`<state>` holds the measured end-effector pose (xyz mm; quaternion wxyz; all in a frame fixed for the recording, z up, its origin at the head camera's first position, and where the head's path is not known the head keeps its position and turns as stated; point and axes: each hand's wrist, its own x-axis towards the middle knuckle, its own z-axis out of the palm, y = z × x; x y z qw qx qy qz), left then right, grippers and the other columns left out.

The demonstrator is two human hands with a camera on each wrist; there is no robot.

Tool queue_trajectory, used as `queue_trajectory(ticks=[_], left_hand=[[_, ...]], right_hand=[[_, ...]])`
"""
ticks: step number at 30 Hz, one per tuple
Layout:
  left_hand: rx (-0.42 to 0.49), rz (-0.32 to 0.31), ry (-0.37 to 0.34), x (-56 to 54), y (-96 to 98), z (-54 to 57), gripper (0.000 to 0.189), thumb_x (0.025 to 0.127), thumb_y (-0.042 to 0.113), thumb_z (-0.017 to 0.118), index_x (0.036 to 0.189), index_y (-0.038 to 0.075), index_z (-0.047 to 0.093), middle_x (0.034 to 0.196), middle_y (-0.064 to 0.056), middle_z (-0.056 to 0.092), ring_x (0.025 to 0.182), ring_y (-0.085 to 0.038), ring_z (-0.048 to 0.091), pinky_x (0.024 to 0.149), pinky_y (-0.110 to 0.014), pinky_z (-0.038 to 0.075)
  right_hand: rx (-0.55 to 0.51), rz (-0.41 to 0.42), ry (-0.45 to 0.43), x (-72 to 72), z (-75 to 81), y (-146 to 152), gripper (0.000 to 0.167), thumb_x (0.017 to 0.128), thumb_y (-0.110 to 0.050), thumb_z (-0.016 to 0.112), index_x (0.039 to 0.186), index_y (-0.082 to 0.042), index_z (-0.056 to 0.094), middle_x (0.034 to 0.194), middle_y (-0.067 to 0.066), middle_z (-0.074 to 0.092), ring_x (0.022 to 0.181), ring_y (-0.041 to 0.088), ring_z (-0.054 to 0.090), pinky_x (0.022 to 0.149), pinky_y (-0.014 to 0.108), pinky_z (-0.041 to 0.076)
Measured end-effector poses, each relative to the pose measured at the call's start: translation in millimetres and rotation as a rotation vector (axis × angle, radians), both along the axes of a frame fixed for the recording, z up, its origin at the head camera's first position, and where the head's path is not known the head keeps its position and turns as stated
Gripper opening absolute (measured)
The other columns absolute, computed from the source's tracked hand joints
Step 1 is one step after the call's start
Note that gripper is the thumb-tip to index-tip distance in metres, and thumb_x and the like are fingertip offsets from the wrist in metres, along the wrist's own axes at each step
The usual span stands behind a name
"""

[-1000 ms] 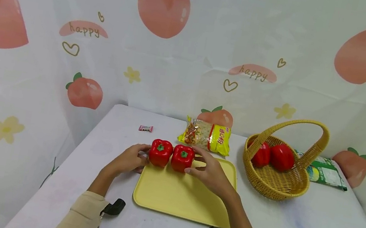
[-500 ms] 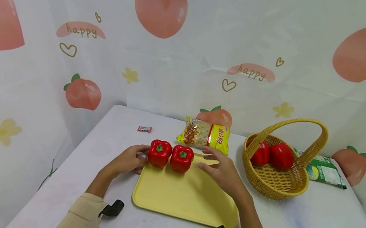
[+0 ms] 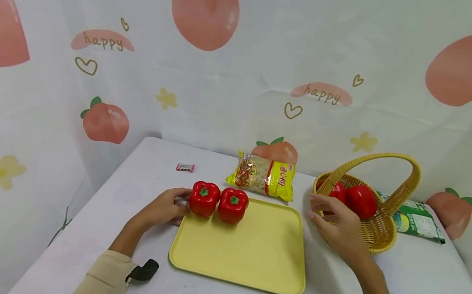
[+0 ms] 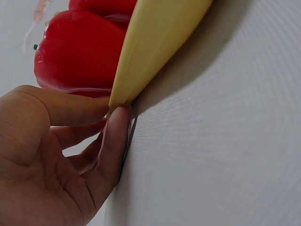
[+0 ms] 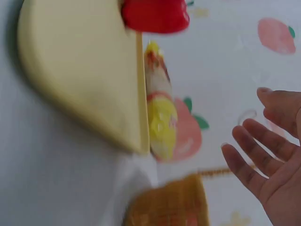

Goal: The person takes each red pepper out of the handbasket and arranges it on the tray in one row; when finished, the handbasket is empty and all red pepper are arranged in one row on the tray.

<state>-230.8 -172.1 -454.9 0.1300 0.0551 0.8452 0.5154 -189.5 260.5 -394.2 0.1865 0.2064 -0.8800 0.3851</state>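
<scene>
At the far left corner of the yellow tray [image 3: 246, 253], my left hand [image 3: 165, 206] pinches the rim. In the left wrist view its thumb and fingers [image 4: 117, 129] meet at the tray's edge, beside a red bell pepper [image 4: 82, 52]. Two red bell peppers stand side by side on the tray, the left one [image 3: 204, 199] near my fingertips and the other [image 3: 233, 206] just right of it. My right hand [image 3: 340, 229] holds nothing; its fingers are spread and overlap the near left side of the wicker basket [image 3: 409, 184]. Inside the basket lie two red peppers [image 3: 361, 201].
Behind the tray lies a yellow food bag [image 3: 264, 176]. A small pink wrapped candy [image 3: 185, 167] rests farther left. To the right of the basket, a green packet [image 3: 422, 222] lies partly behind it. A printed cloth [image 3: 225, 98] hangs at the table's back edge.
My right hand has let go of the right bell pepper on the tray and moved right to the basket. My left hand has stayed at the tray's corner.
</scene>
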Motion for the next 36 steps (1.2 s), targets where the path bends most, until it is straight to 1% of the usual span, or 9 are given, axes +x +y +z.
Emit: queue_trajectory(ticks=[5, 10, 16, 18, 20, 21, 23, 26, 36], left_hand=[[-0.023, 0.014, -0.004, 0.6, 1.0, -0.9, 0.064, 0.092, 0.006, 0.065, 0.154, 0.001, 0.051, 0.15, -0.022, 0.056, 0.102, -0.026, 0.066, 0.075, -0.032, 0.064], [-0.036, 0.024, -0.007, 1.8, 1.0, -1.0, 0.065, 0.091, 0.006, 0.066, 0.154, 0.001, 0.051, 0.152, -0.022, 0.055, 0.105, -0.027, 0.066, 0.076, -0.032, 0.065], [-0.037, 0.026, -0.006, 0.8, 0.5, -0.4, 0.065, 0.092, 0.007, 0.067, 0.155, 0.002, 0.05, 0.154, -0.022, 0.053, 0.103, -0.026, 0.066, 0.077, -0.032, 0.065], [-0.033, 0.026, -0.011, 0.5, 1.0, -0.1, 0.066, 0.092, 0.006, 0.067, 0.155, 0.002, 0.05, 0.154, -0.022, 0.053, 0.103, -0.026, 0.066, 0.077, -0.032, 0.065], [-0.029, 0.022, -0.013, 0.4, 1.5, -0.2, 0.066, 0.092, 0.006, 0.067, 0.155, 0.001, 0.049, 0.154, -0.022, 0.053, 0.103, -0.026, 0.067, 0.077, -0.032, 0.065], [-0.027, 0.021, -0.015, 0.4, 1.7, -0.2, 0.066, 0.091, 0.006, 0.067, 0.155, 0.001, 0.049, 0.154, -0.022, 0.054, 0.103, -0.026, 0.067, 0.076, -0.032, 0.065], [-0.023, 0.022, -0.015, 0.9, 1.8, -0.1, 0.066, 0.092, 0.006, 0.067, 0.155, 0.001, 0.05, 0.153, -0.022, 0.054, 0.103, -0.026, 0.066, 0.076, -0.032, 0.065], [-0.023, 0.017, -0.008, 1.2, 0.8, -0.4, 0.066, 0.092, 0.006, 0.067, 0.155, 0.0, 0.049, 0.153, -0.023, 0.054, 0.102, -0.026, 0.066, 0.076, -0.031, 0.065], [-0.018, 0.027, -0.008, -0.1, 0.2, -2.3, 0.065, 0.092, 0.006, 0.066, 0.154, 0.001, 0.051, 0.15, -0.021, 0.056, 0.105, -0.026, 0.066, 0.077, -0.033, 0.065]], right_hand=[[0.066, -0.086, -0.005, 2.9, 7.5, 31.8, 0.042, 0.093, -0.007, 0.08, 0.133, -0.004, 0.069, 0.118, 0.015, 0.075, 0.1, 0.021, 0.071, 0.083, 0.004, 0.051], [0.089, -0.132, -0.031, -4.0, 15.1, 61.9, 0.044, 0.096, -0.012, 0.078, 0.138, -0.002, 0.065, 0.123, 0.021, 0.072, 0.105, 0.019, 0.067, 0.082, 0.0, 0.047], [0.134, -0.206, -0.109, -19.1, 22.4, 90.7, 0.052, 0.102, -0.021, 0.072, 0.146, 0.001, 0.057, 0.13, 0.028, 0.066, 0.114, 0.043, 0.064, 0.079, -0.003, 0.041], [0.15, -0.227, -0.154, -23.9, 24.8, 97.1, 0.056, 0.103, -0.025, 0.07, 0.149, 0.002, 0.053, 0.132, 0.031, 0.064, 0.116, 0.049, 0.064, 0.083, 0.008, 0.053], [0.16, -0.24, -0.197, -28.9, 26.9, 102.5, 0.06, 0.104, -0.028, 0.069, 0.152, 0.002, 0.049, 0.135, 0.033, 0.062, 0.117, 0.054, 0.064, 0.088, 0.029, 0.063], [0.163, -0.244, -0.217, -31.5, 27.8, 104.9, 0.061, 0.104, -0.03, 0.068, 0.153, 0.001, 0.048, 0.137, 0.034, 0.061, 0.117, 0.055, 0.063, 0.091, 0.042, 0.064], [0.165, -0.247, -0.254, -37.0, 30.0, 108.9, 0.064, 0.105, -0.034, 0.066, 0.155, 0.001, 0.045, 0.14, 0.036, 0.058, 0.119, 0.058, 0.061, 0.093, 0.065, 0.058], [0.166, -0.244, -0.298, -45.0, 33.2, 113.2, 0.068, 0.106, -0.037, 0.064, 0.157, 0.002, 0.042, 0.146, 0.037, 0.054, 0.127, 0.059, 0.056, 0.098, 0.074, 0.051], [0.204, -0.217, -0.387, -63.6, 31.4, 122.3, 0.077, 0.104, -0.042, 0.064, 0.159, 0.004, 0.036, 0.153, 0.038, 0.045, 0.139, 0.059, 0.044, 0.105, 0.077, 0.044]])
